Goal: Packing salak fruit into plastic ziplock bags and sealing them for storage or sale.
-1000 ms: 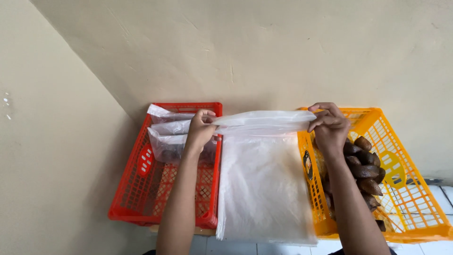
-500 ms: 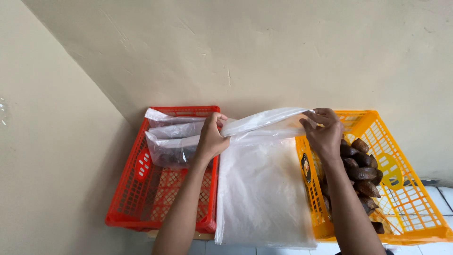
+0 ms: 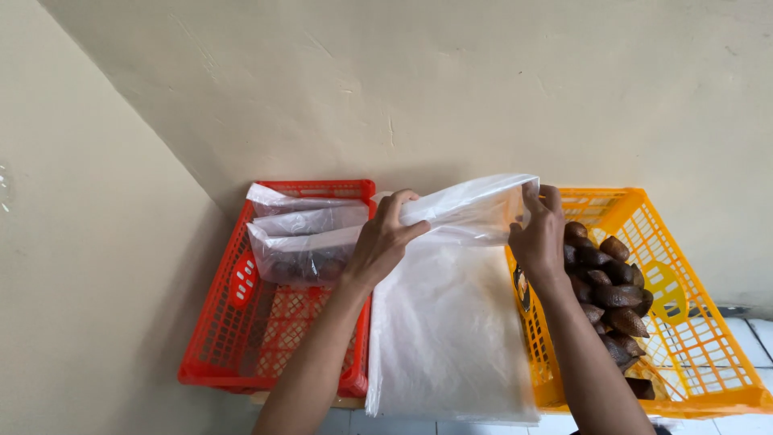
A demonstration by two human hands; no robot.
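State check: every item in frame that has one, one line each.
Top bag: lifted at its far edge, held by both hands, mouth partly spread.
Bag stack: flat between the crates.
Left hand: gripping the top bag's left end.
Right hand: pinching its right end.
Red crate: holds filled clear bags at the far end, near part bare.
Orange crate: partly filled with brown scaly fruit.

Soft, even daylight fills the scene, sharp throughout. The red crate (image 3: 278,322) casts faint shadow on the wall just left of it; right of it, clear plastic (image 3: 475,211) shows mild sheen.
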